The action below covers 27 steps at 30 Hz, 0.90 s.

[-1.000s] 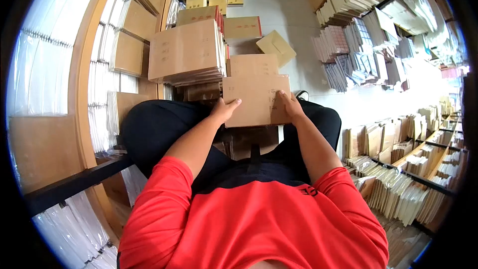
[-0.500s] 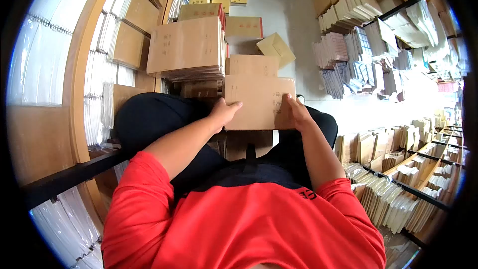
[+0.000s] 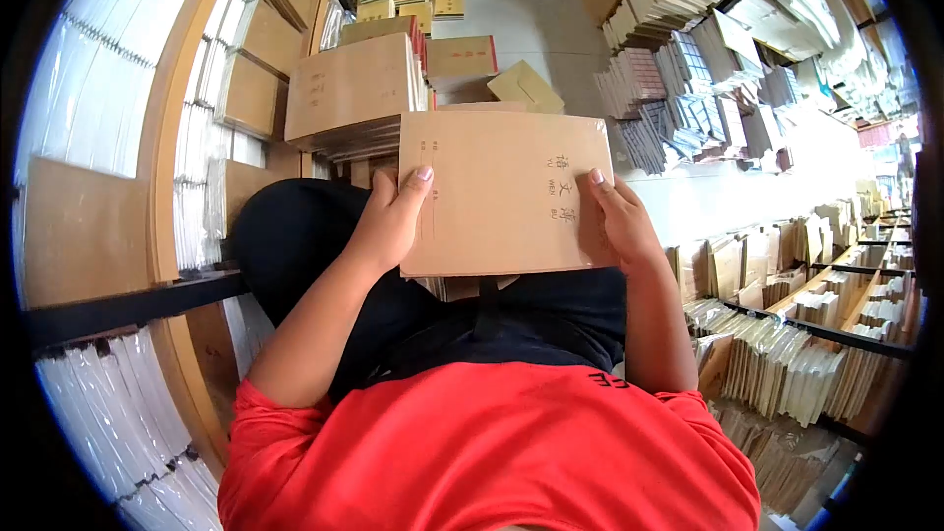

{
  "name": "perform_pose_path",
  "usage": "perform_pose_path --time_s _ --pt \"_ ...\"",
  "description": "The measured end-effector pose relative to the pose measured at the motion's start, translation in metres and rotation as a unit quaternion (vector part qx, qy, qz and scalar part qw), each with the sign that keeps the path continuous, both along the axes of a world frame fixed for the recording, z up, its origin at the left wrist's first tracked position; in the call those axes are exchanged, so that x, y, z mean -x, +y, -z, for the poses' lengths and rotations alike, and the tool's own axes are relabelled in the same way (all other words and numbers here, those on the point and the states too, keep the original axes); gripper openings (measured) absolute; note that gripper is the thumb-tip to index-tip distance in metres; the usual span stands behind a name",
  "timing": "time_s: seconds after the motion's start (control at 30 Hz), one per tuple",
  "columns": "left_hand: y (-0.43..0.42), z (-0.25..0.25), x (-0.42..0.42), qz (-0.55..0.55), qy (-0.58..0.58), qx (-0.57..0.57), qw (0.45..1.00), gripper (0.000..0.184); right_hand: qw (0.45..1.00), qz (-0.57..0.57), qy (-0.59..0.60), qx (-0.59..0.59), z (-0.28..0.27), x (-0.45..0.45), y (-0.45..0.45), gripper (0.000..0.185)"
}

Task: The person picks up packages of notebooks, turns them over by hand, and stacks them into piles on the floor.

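Between my two hands, above my lap, are brown-covered exercise books [image 3: 497,197] with Chinese characters and "YU WEN BU" printed on the cover. How many are in the bundle I cannot tell. My left hand [image 3: 393,214] grips the left edge, thumb on top of the cover. The right edge is held by my right hand [image 3: 626,218], its thumb also lying on the cover. The fingers of both hands are mostly hidden underneath. Just beyond, to the left, rises a stack of similar brown exercise books [image 3: 349,84].
Shelves of plastic-wrapped paper goods [image 3: 108,98] line the left side. Yellowish books [image 3: 449,2] and a tan envelope [image 3: 528,88] lie on the floor ahead. Piles of notebooks [image 3: 639,79] stand at the right, with a packed rack [image 3: 777,354] nearer me.
Both hands have brought the exercise books up closer to the camera, so they look larger and the printing is clearer. The view has shifted slightly.
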State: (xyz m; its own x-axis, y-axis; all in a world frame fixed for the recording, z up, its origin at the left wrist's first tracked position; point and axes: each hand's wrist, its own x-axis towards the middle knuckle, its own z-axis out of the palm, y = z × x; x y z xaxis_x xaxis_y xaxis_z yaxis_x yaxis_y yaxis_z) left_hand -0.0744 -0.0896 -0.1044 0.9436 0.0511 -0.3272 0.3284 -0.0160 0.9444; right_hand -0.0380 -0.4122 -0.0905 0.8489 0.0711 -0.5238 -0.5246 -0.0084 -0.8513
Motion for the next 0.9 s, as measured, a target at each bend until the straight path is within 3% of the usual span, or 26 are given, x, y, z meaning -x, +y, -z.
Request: perform_pose_path --time_s 0.3,0.4,0.57,0.67,0.8,0.83,0.9 --pt "0.032 -0.051 0.010 -0.058 -0.042 0.024 0.997 0.052 0.999 -0.016 -0.023 0.019 -0.053 -0.007 0.052 0.056" --pt "0.053 -0.072 -0.001 -0.059 -0.011 -0.023 0.998 0.046 0.997 -0.027 -0.057 -0.051 -0.053 -0.028 0.088 0.055" --pt "0.108 -0.069 -0.037 -0.126 -0.016 -0.101 0.987 0.048 0.993 -0.076 -0.084 -0.023 -0.021 -0.092 0.150 0.055" --pt "0.144 -0.072 -0.071 -0.156 0.012 -0.134 0.978 0.053 0.989 -0.095 -0.092 -0.066 -0.009 -0.133 0.193 0.054" --pt "0.199 -0.052 -0.121 -0.171 -0.007 -0.124 0.977 0.047 0.984 -0.136 -0.107 -0.043 -0.002 -0.185 0.248 0.049" --pt "0.208 -0.049 -0.132 -0.173 0.020 -0.151 0.973 0.053 0.982 -0.150 -0.113 -0.013 -0.009 -0.191 0.260 0.052" --pt "0.231 -0.024 -0.154 -0.177 0.031 -0.212 0.961 0.062 0.968 -0.192 -0.139 0.088 0.028 -0.227 0.278 0.060"
